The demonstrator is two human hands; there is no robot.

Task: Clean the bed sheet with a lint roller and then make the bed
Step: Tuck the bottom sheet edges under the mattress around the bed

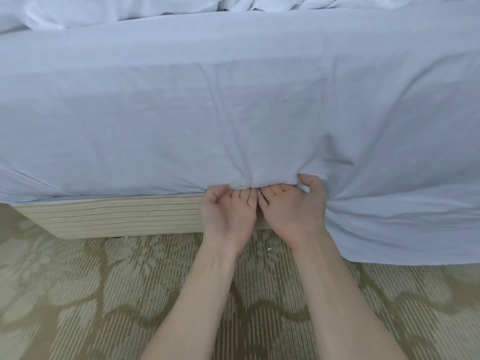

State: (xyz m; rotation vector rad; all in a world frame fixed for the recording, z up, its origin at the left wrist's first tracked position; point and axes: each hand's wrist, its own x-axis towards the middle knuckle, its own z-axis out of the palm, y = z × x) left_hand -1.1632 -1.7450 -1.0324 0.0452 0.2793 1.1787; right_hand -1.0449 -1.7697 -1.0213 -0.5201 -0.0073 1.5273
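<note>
Gripping the bed sheet edge, left hand and right hand, curled fingers half hidden under it.

Soft, even daylight; mild overall blur, wide-angle bowing at edges.

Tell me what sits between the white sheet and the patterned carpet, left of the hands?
The striped beige bed base, plain in the head view.

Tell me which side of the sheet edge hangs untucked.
The stretch beyond the right hand: there the sheet drapes to the carpet; beyond the left hand it is tucked above the striped bed base.
</note>
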